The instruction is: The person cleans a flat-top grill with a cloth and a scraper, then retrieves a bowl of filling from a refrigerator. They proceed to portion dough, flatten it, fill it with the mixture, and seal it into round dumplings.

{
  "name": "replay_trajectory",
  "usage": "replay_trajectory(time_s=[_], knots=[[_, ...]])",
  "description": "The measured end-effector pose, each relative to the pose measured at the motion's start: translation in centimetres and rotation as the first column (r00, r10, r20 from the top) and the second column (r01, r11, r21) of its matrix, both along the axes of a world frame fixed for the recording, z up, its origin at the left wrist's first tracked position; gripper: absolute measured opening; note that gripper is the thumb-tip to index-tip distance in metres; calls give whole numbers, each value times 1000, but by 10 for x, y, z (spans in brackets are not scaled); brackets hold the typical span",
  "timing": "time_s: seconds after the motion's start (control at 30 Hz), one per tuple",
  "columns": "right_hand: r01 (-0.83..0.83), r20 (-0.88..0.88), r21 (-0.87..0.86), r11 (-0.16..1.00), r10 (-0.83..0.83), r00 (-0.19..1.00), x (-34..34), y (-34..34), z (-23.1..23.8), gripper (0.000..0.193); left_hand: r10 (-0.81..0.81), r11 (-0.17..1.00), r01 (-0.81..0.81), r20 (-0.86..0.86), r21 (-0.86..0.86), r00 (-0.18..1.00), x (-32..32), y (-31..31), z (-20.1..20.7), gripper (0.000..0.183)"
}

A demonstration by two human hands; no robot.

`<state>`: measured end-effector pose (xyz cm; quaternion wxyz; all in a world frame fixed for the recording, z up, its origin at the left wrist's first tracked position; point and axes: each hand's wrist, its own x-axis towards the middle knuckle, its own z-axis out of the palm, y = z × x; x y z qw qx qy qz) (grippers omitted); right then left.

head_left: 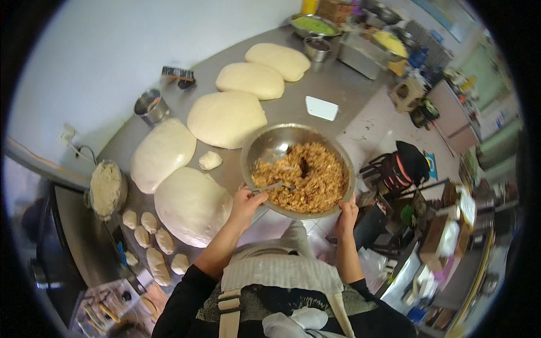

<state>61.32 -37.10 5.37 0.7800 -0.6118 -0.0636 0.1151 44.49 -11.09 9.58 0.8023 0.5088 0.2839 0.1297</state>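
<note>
A wide metal mixing bowl [260, 147] is held up between my hands near the table's edge, part-filled with brown minced filling [324, 174]. My left hand [248, 203] is closed on its near left rim, with the fingers also against the handle of a metal spoon [272, 186] whose other end lies in the filling. At the near right rim my right hand [347, 214] grips the bowl, its fingers partly hidden. Left of the bowl lie a small dough lump [210, 161] and a large smooth dough mound [191, 205].
More large dough mounds [225, 119] run along the metal table [332, 84]. Small dough pieces [164, 241] lie at the near left, beside a flour bowl [107, 188]. A white scraper [322, 108] lies beyond the mixing bowl. A black-and-red stool-like object [403, 166] stands right.
</note>
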Motion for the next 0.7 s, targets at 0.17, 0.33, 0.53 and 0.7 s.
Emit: replay_trajectory(time_s=[0.17, 0.33, 0.53, 0.7], knots=[[-111, -124, -128, 985, 95, 988, 146, 12, -49, 28, 104, 992, -102, -27, 79, 994, 110, 0, -17, 50], [26, -377, -108, 994, -65, 924, 290, 42, -93, 19, 136, 977, -159, -160, -140, 978, 207, 1, -28, 52], [-300, -501, -42, 953, 240, 831, 285, 40, -93, 29, 290, 819, -130, -207, 560, 934, 149, -12, -57, 38], [-822, -74, -506, 262, 936, 344, 134, 103, -69, 51, 741, 475, -365, -141, 801, 656, 24, -17, -60, 25]])
